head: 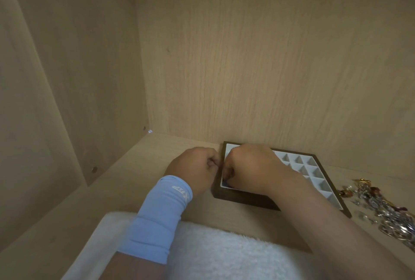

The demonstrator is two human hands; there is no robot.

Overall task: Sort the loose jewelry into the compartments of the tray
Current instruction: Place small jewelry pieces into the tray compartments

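Observation:
A tray (244,196) with a dark brown frame and several white compartments lies on the wooden shelf against the back wall. My left hand (195,165), with a light blue sleeve on its wrist, and my right hand (251,165) meet fingertip to fingertip over the tray's left edge. Both have curled fingers that seem to pinch one small piece between them, and the knuckles hide most of it. A bit of blue shows under my right hand in the tray's near-left compartment. The loose jewelry (386,212), silver, gold and red pieces, lies in a heap right of the tray.
The shelf sits inside a wooden cabinet, with a side wall (67,100) at the left and a back wall (269,66) close behind the tray. A white fluffy towel (224,250) lies at the front edge under my forearms.

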